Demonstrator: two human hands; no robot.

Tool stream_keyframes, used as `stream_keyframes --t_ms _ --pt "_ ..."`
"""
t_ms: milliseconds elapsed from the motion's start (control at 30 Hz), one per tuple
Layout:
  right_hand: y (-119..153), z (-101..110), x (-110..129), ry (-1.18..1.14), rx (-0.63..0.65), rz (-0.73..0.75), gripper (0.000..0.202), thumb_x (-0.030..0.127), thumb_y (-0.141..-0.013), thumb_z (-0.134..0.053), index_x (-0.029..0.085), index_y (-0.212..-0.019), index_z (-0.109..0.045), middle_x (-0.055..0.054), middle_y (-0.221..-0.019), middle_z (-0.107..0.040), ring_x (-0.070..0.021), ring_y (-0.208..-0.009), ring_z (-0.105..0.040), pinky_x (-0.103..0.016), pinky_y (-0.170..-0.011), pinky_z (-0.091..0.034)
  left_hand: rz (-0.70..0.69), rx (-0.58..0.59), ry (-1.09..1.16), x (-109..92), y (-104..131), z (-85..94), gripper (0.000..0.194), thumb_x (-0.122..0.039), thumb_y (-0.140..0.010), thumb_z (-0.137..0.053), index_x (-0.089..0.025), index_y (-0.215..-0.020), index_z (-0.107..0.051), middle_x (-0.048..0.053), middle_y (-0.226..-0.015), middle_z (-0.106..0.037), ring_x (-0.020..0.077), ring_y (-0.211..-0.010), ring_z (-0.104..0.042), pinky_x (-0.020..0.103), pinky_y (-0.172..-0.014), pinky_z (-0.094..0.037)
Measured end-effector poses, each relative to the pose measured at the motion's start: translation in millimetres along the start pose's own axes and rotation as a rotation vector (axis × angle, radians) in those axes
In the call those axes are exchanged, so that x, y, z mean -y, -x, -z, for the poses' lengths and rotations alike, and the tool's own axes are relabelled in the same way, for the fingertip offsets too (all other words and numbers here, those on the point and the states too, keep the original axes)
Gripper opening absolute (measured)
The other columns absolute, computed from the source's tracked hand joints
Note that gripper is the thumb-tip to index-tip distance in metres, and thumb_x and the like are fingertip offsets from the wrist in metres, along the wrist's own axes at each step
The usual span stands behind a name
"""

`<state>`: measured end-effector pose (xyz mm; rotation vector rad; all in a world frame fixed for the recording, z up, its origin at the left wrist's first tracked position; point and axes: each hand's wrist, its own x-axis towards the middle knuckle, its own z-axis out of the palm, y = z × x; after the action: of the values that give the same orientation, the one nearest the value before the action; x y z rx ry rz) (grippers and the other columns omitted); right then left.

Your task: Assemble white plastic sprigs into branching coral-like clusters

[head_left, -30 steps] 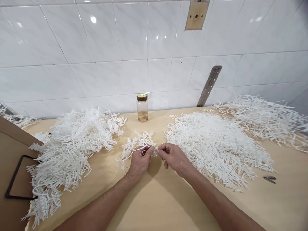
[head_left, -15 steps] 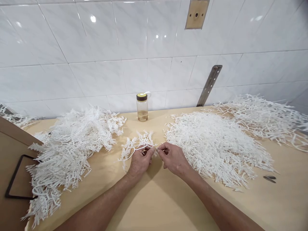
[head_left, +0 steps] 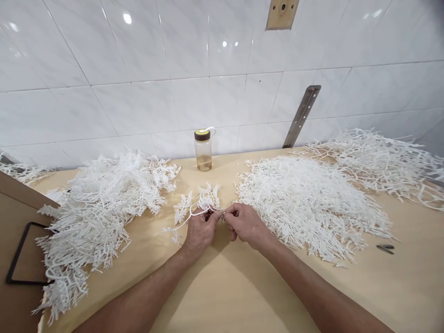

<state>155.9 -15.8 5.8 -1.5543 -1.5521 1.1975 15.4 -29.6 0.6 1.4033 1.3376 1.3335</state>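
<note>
Near the middle of the table, my left hand (head_left: 201,230) is closed around a white branched plastic stem (head_left: 183,222), whose long thin end sticks out to the left. My right hand (head_left: 244,223) is closed in a pinch, its fingertips almost touching my left fingertips; what they hold is too small to make out. White frilly sprigs (head_left: 208,196) lie just beyond my left hand. To the left is a big heap of white frilly branches (head_left: 104,208). A wide pile of small white pieces (head_left: 308,203) spreads right of my right hand.
A clear bottle (head_left: 203,152) with a dark and yellow lid stands near the tiled wall. Bare white branches (head_left: 381,162) lie at the back right. Small dark snips (head_left: 385,249) rest at right. A brown box (head_left: 22,249) with a black handle stands at left.
The view has tilted down slightly, so the scene sits higher. The white stem in my left hand has turned, its free end now reaching farther left. Both hands remain close together.
</note>
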Motion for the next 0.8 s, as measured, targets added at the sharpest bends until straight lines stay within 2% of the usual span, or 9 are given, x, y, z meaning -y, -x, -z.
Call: stream_keyframes --t_ms 133,300,433,500,600,667,733,800 --pt "-2.2 5.8 -2.8 0.285 -0.348 0.255 0.009 0.021 -0.075 -0.055 0.022 -0.069 -0.048 -0.002 -0.066 -0.059 -0.0166 -0.061 -0.057 -0.026 -0.054 -0.040 0.036 -0.001 0.054 2.2 -2.4 1.6 0.034 -0.046 -0.077 -0.069 -0.018 -0.061 -0.058 -0.005 -0.049 -0.047 0.0098 -0.048 -0.042 0.023 -0.050 -0.034" --pt "-6.6 38.3 -3.4 0.368 -0.477 0.260 0.006 0.025 -0.082 -0.052 0.022 -0.077 -0.053 -0.003 -0.068 -0.059 -0.0186 -0.064 -0.056 -0.031 -0.063 -0.042 0.158 0.013 0.089 0.9 -5.4 4.6 0.041 -0.056 -0.078 -0.068 -0.017 -0.065 -0.066 -0.006 -0.047 -0.043 0.0085 -0.045 -0.037 0.023 -0.047 -0.031" --pt "-9.0 57.8 -3.6 0.474 -0.622 0.314 0.012 0.019 -0.079 -0.051 0.019 -0.088 -0.059 -0.008 -0.085 -0.063 -0.0209 -0.071 -0.059 -0.035 -0.070 -0.044 0.162 0.002 0.102 -5.2 -3.7 5.9 0.046 -0.060 -0.081 -0.063 -0.016 -0.085 -0.077 -0.007 -0.047 -0.033 0.0086 -0.047 -0.030 0.023 -0.047 -0.027" --pt "-6.8 56.3 -1.6 0.414 -0.546 0.305 0.014 0.022 -0.082 -0.052 0.018 -0.090 -0.062 -0.008 -0.086 -0.064 -0.0186 -0.065 -0.060 -0.033 -0.066 -0.046 0.155 0.003 0.092 -7.4 -2.6 5.9 0.047 -0.060 -0.082 -0.063 -0.017 -0.089 -0.078 -0.007 -0.047 -0.028 0.0090 -0.048 -0.028 0.023 -0.048 -0.026" --pt "0.7 41.2 4.5 0.156 -0.187 0.198 0.021 0.038 -0.088 -0.053 0.020 -0.088 -0.064 0.000 -0.069 -0.060 -0.0132 -0.046 -0.056 -0.027 -0.049 -0.044 0.137 0.015 0.090 -7.1 -2.1 5.1 0.044 -0.059 -0.082 -0.063 -0.018 -0.087 -0.078 -0.007 -0.048 -0.028 0.0098 -0.049 -0.030 0.023 -0.049 -0.027" --pt "6.0 28.2 8.0 0.002 0.028 0.157 0.028 0.046 -0.089 -0.053 0.020 -0.083 -0.062 0.003 -0.064 -0.056 -0.0104 -0.040 -0.054 -0.024 -0.043 -0.041 0.116 0.020 0.090 -5.0 -2.5 4.1 0.042 -0.059 -0.081 -0.063 -0.018 -0.079 -0.075 -0.007 -0.048 -0.030 0.0102 -0.050 -0.031 0.023 -0.050 -0.027" --pt "9.2 17.3 8.9 -0.103 0.133 0.156 0.031 0.048 -0.088 -0.054 0.019 -0.080 -0.060 0.005 -0.064 -0.053 -0.0086 -0.039 -0.053 -0.023 -0.042 -0.042 0.099 0.021 0.082 -2.7 -2.9 3.0 0.043 -0.059 -0.081 -0.063 -0.019 -0.068 -0.070 -0.006 -0.048 -0.031 0.0103 -0.051 -0.032 0.023 -0.050 -0.028" --pt "9.5 9.5 7.0 -0.188 0.169 0.145 0.029 0.047 -0.086 -0.058 0.019 -0.079 -0.059 0.006 -0.062 -0.051 -0.0076 -0.039 -0.051 -0.022 -0.041 -0.042 0.092 0.030 0.076 -1.4 -3.0 2.3 0.045 -0.059 -0.081 -0.063 -0.019 -0.063 -0.065 -0.006 -0.049 -0.035 0.0103 -0.051 -0.033 0.023 -0.051 -0.029"
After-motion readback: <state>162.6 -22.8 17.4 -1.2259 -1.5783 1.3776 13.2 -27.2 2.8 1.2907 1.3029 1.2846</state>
